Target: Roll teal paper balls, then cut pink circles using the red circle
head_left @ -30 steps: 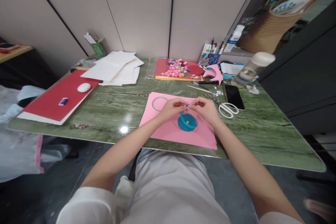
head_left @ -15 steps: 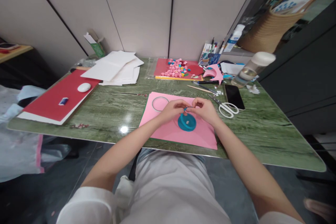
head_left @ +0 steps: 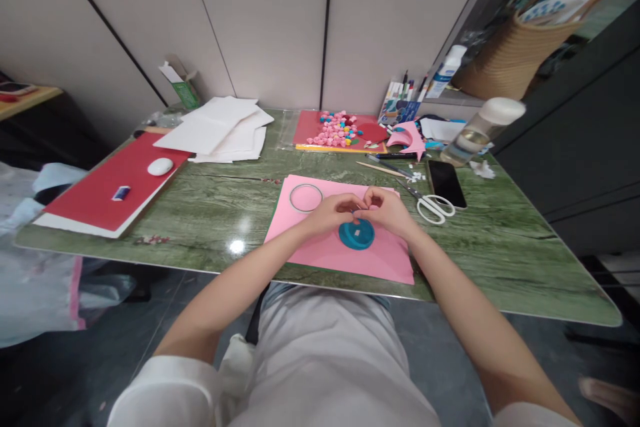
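My left hand (head_left: 334,212) and my right hand (head_left: 385,209) meet fingertip to fingertip over a sheet of pink paper (head_left: 320,247). Both are closed in a pinch on a thin blue strip, mostly hidden by the fingers. Just below them a round blue disc (head_left: 367,238) lies on the pink sheet, with a small white square (head_left: 357,233) on it. A curved blue band seems to run over the disc toward my fingers. To the left of my hands a thin ring (head_left: 291,199) rests on the pink sheet.
White-handled scissors (head_left: 431,212) and a phone (head_left: 447,185) lie to the right. Behind stand a bottle (head_left: 483,130) and a pen box (head_left: 395,109), near a bag of small pink pieces (head_left: 333,130). White sheets (head_left: 215,127) and red paper (head_left: 100,193) are at left.
My fingertips have drawn closer together and a little lower. Less of the blue strip shows between them now. The disc and the ring have stayed in place.
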Available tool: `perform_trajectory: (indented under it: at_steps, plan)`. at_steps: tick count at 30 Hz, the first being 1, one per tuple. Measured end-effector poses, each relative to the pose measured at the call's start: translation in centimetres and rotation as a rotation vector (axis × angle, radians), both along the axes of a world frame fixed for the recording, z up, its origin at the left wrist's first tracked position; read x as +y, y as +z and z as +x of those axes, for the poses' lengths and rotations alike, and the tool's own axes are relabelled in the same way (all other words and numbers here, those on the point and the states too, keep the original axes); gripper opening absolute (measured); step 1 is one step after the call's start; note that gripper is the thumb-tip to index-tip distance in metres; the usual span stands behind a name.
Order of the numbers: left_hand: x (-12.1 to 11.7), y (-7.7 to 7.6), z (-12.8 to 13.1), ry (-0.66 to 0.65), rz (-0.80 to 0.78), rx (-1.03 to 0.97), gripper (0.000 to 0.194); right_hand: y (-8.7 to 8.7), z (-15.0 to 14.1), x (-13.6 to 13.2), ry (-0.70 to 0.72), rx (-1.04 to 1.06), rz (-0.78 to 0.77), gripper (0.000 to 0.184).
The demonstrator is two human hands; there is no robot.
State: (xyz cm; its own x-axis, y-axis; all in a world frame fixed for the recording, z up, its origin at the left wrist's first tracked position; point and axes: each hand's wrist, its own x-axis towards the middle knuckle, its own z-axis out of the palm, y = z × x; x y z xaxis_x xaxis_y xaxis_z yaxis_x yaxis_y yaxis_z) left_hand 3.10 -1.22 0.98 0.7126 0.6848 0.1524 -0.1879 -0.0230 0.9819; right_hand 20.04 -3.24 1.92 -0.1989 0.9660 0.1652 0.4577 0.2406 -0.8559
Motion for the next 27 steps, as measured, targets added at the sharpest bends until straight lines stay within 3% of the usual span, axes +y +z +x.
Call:
perform_trajectory:
  at_steps: [13,27]
  plan:
    - [-0.3,-0.9,0.5,0.098,0.162,0.193,0.035,-0.8,0.2,0.0,0.000,-0.068,0.057,0.024]
    - [-1.4,-1.6,1.6,0.262,-0.048,0.157,0.034,-0.1,-0.2,-0.8,-0.047,-0.278,0.242,0.024]
